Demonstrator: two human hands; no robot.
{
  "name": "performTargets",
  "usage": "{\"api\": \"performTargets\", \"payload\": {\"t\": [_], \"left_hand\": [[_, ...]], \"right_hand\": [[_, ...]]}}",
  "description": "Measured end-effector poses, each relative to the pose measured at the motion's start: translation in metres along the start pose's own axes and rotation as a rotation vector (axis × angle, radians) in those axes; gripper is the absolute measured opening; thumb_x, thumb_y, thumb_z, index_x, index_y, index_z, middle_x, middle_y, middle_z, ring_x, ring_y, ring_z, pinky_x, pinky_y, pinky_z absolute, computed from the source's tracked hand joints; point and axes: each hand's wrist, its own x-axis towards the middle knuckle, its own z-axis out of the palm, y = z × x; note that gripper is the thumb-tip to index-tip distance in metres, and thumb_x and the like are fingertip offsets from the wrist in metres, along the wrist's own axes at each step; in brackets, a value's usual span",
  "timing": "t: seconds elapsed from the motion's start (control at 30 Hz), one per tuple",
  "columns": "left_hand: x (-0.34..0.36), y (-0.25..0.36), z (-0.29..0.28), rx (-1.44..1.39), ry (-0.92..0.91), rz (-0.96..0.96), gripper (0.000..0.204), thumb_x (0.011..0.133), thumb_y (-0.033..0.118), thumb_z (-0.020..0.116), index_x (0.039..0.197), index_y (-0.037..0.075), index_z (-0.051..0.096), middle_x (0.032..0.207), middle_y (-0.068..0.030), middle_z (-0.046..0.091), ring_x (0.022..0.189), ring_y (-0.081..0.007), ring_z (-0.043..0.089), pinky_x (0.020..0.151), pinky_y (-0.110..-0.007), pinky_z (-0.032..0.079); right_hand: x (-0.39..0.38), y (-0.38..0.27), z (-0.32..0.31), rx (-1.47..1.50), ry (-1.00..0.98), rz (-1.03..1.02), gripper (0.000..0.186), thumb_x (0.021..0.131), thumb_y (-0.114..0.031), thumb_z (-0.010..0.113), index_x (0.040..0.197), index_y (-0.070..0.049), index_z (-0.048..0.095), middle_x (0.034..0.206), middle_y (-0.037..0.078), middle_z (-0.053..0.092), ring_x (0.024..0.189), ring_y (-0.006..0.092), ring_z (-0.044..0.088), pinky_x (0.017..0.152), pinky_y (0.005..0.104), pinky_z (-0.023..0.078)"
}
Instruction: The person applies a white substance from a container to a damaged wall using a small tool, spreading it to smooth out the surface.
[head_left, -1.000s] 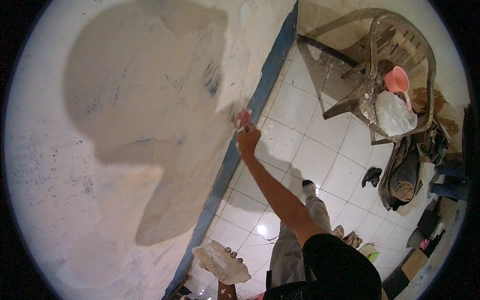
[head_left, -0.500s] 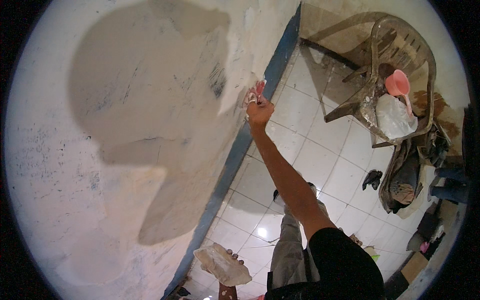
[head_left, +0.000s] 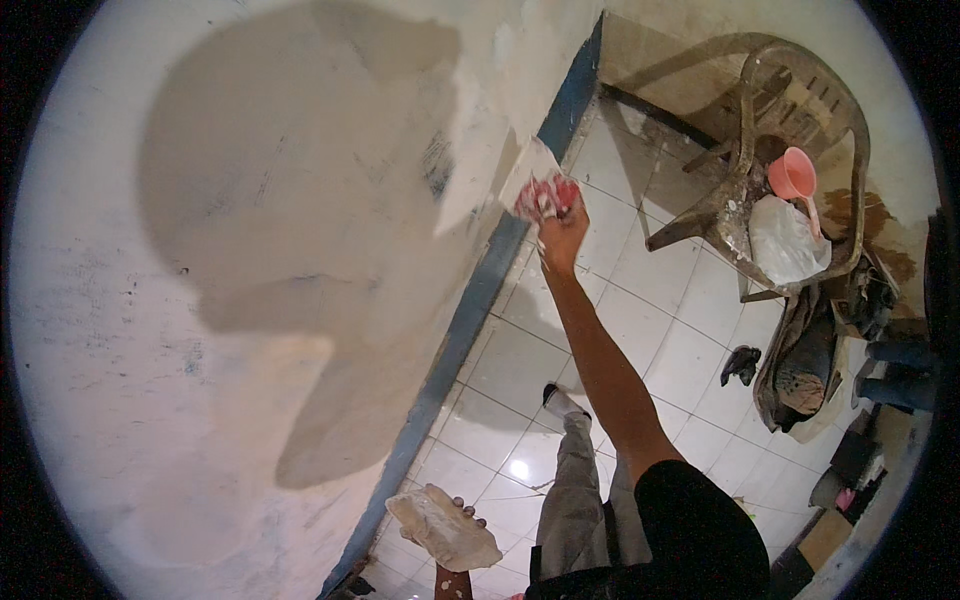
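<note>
My right hand [head_left: 563,235] is closed round the red, putty-smeared handle of a putty knife [head_left: 530,178]. Its wide pale blade angles up and left, beside the lower wall above the blue skirting band; I cannot tell if it touches. Low in the picture, my left hand [head_left: 469,512] holds up a whitish putty-coated board [head_left: 440,528], gripping it from beneath. Only its fingertips show past the board's right edge. The patchy wall [head_left: 330,230] to my left carries dark scuffs, a crack and a large shadow.
A stained plastic chair [head_left: 745,180] at the far right holds a pink dipper [head_left: 792,174] and a white plastic bag [head_left: 785,240]. Near it, an open sack [head_left: 800,370] and a crumpled black item [head_left: 740,365] lie on the white tiles [head_left: 520,350]. Blue skirting [head_left: 455,330] edges the wall.
My right hand has drawn back right and slightly down from the wall, turning so the knife's blade shows. My leg and foot have shifted. The left hand and board stay nearly still.
</note>
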Motion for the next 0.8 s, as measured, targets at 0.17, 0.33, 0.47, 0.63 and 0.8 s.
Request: {"api": "performTargets", "payload": {"t": [0.17,0.33,0.47,0.63,0.8], "left_hand": [[-0.006,0.006,-0.048,-0.062,0.091,-0.078,0.086,0.057,0.074,0.052,0.122,0.02,0.039,0.108,-0.0114,0.049,0.097,-0.0313,0.048,0.078,-0.052,0.038],[0.001,-0.007,-0.009,-0.082,0.133,-0.06,0.085,0.056,0.074,0.052,0.122,0.022,0.039,0.107,-0.0109,0.049,0.095,-0.0315,0.05,0.077,-0.053,0.039],[0.001,-0.003,0.007,-0.088,0.11,-0.026,0.086,0.056,0.075,0.053,0.122,0.022,0.039,0.107,-0.0109,0.049,0.095,-0.0315,0.05,0.077,-0.053,0.039],[-0.007,0.003,-0.017,-0.061,0.077,-0.018,0.088,0.055,0.075,0.053,0.122,0.021,0.039,0.108,-0.0113,0.049,0.096,-0.0317,0.049,0.078,-0.053,0.039],[-0.011,0.007,-0.029,-0.06,0.078,-0.027,0.09,0.054,0.076,0.053,0.122,0.02,0.038,0.109,-0.0116,0.049,0.097,-0.0318,0.049,0.079,-0.054,0.038]], "right_hand": [[-0.005,0.044,0.018,-0.912,-0.155,-0.385,0.042,0.075,-0.004,0.054,0.117,-0.006,0.047,0.102,0.011,0.057,0.079,0.0247,0.058,0.073,0.0375,0.047],[-0.155,0.043,0.012,-1.155,-0.507,-0.326,0.063,0.065,-0.007,0.056,0.126,-0.008,0.038,0.114,0.015,0.048,0.102,0.0312,0.046,0.089,0.0424,0.035],[-0.186,0.031,-0.027,-1.001,-0.584,-0.03,0.059,0.064,-0.006,0.058,0.121,-0.006,0.044,0.101,0.013,0.055,0.09,0.0284,0.053,0.079,0.0405,0.042],[-0.076,0.055,-0.031,-0.859,-0.044,0.175,0.021,0.078,-0.007,0.051,0.096,-0.005,0.061,0.065,0.011,0.058,0.056,0.0274,0.055,0.047,0.039,0.042],[0.004,0.053,0.004,-0.73,-0.111,-0.29,0.035,0.068,-0.007,0.05,0.101,0.0,0.056,0.086,0.018,0.059,0.081,0.0238,0.057,0.071,0.0332,0.045]]}}
